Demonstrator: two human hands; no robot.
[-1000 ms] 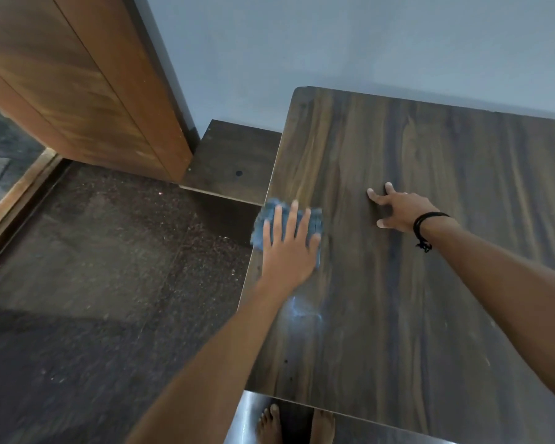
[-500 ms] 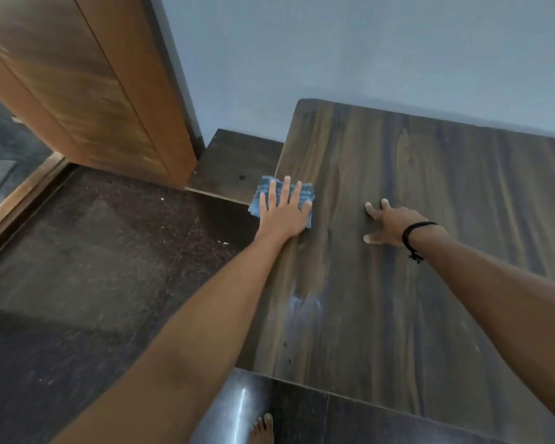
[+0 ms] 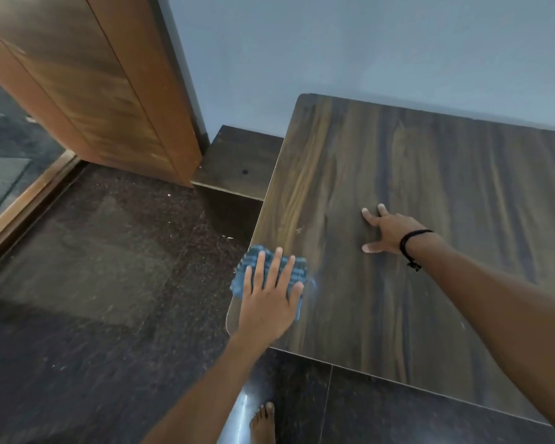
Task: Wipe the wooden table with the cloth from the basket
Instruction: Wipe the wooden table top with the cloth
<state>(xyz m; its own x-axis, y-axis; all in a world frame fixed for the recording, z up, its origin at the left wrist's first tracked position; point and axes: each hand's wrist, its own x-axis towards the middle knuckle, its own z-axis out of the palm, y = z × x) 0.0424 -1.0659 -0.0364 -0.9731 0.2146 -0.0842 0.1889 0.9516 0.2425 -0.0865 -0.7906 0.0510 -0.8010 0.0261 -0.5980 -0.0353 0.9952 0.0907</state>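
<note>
A blue checked cloth [image 3: 250,267] lies folded at the near left edge of the dark wooden table [image 3: 446,193], partly hanging over that edge. My left hand [image 3: 269,296] presses flat on the cloth with straight, spread fingers and covers most of it. My right hand [image 3: 386,230] rests on the bare tabletop further in, fingers spread and fingertips touching the wood; a black cord band sits on its wrist. No basket is in view.
A lower dark shelf [image 3: 237,161] juts out beside the table's far left corner. A brown wooden door [image 3: 87,81] stands at the left against the pale wall. Dark speckled floor [image 3: 93,267] spreads to the left; a bare foot [image 3: 263,421] shows below the table's near edge.
My left hand has slid the cloth along the table's left edge, first away from me and then back toward the near corner. My right hand has stayed planted on the tabletop.
</note>
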